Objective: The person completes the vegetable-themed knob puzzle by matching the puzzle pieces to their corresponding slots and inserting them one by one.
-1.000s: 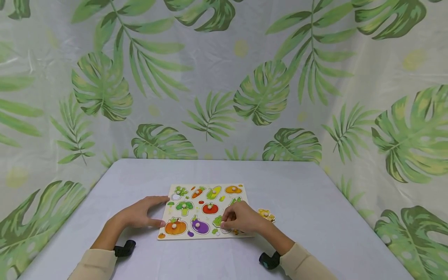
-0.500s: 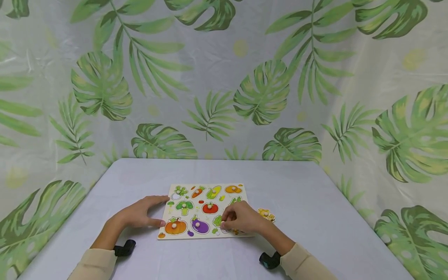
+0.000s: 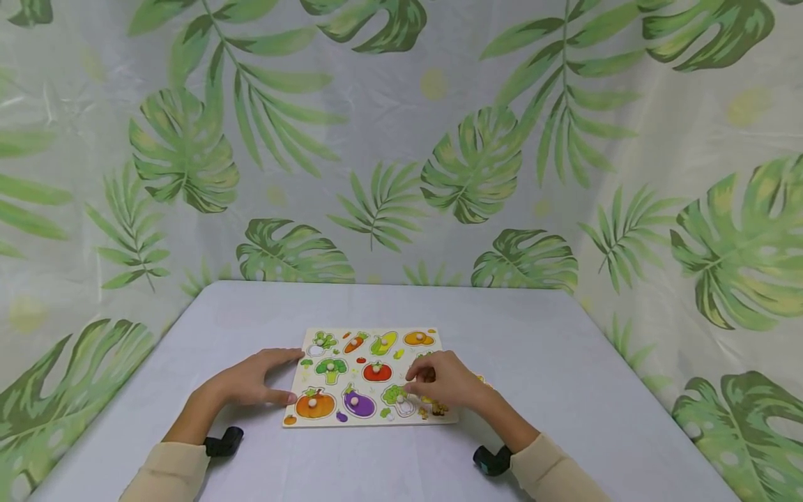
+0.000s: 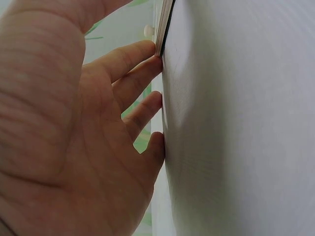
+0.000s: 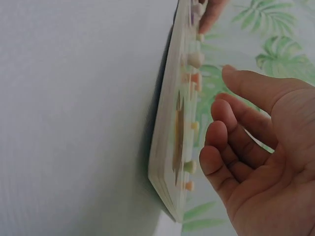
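A wooden knobbed vegetable puzzle board [image 3: 370, 426] lies flat on the table. My left hand [image 3: 254, 380] touches its left edge with spread fingertips and thumb; in the left wrist view the fingers [image 4: 140, 73] meet the board's side. Over the right part hovers my right hand [image 3: 448, 380], fingers loosely curled, holding nothing. The cabbage piece [image 3: 404, 404] sits in the board just below its fingertips. In the right wrist view, the right hand [image 5: 261, 147] is apart from the knobs, and a thin brown edge [image 5: 179, 132] stands slightly proud of the board.
The pumpkin [image 3: 316, 404], eggplant [image 3: 360, 403], tomato [image 3: 377, 372] and broccoli [image 3: 330, 369] pieces lie in the board. Beyond its right edge is a yellow piece [image 3: 483, 378], mostly hidden by the right hand. A leaf-patterned curtain [image 3: 389, 139] hangs behind the white table [image 3: 389, 303].
My right hand has let go of the cabbage piece and risen slightly up and right, uncovering it. My left hand stays at the board's left edge.
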A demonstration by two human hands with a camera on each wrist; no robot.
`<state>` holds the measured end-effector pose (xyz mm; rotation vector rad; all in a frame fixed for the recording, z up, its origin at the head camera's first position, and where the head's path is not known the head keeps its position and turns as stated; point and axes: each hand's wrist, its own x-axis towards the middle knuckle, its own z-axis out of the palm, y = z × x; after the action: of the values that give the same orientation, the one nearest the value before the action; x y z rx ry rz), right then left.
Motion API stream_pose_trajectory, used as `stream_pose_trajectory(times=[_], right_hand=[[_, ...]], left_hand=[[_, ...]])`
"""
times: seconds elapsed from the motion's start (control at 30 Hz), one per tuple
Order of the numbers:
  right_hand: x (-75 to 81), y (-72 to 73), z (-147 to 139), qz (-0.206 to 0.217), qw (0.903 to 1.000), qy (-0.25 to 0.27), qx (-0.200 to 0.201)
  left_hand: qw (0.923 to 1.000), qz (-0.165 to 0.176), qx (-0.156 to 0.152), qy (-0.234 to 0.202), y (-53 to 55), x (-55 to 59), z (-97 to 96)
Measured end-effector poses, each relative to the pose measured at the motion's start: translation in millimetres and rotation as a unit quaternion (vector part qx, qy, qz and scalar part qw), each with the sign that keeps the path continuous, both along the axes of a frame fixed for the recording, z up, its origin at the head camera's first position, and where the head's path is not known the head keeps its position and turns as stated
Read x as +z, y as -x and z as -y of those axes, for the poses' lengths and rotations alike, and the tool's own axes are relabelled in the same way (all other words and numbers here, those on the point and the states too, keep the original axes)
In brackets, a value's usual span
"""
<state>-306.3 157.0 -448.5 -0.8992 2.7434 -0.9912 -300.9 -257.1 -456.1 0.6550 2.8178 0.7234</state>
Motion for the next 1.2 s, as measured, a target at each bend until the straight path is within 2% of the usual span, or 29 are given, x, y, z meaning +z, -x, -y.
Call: stream_pose_trajectory(times=[0.37,0.87,1.2], right_hand=[[11.1,-4.0,-17.9,-0.009,0.9995,0.016,-0.025],[23.8,-9.1,-43.2,-0.022,0.9972,0.015,-0.07],[28.9,-12.1,-57.4,-0.036,0.9965,0.016,-0.074]], left_hand=[[1.0,-0.006,-0.005,-0.002,0.7,0.5,0.9],[1.0,-0.004,0.003,0.001,0.9,-2.6,1.5],[1.0,-0.006,0.002,-0.001,0.4,-1.0,2.1]])
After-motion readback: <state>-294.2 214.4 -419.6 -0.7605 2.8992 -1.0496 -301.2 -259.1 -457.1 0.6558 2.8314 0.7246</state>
